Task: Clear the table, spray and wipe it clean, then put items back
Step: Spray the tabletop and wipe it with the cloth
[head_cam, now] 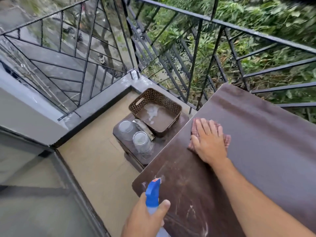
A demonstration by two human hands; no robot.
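Note:
A dark brown table (266, 134) runs from the bottom centre to the right, with pale streaks on its near end. My right hand (207, 142) lies flat, fingers straight, pressing a red checked cloth (226, 140) onto the table near its left edge. My left hand (145, 218) grips a spray bottle (153, 196) with a blue trigger head, held over the table's near left corner. On a low dark stool (123, 132) to the left of the table stand a brown perforated basket (154, 111), two upturned clear glasses (142, 141) and a metal item.
A black metal railing (196, 53) encloses the balcony behind the stool and table, with greenery beyond it. Beige floor (95, 151) lies left of the stool. A grey ledge and a door frame run along the left side.

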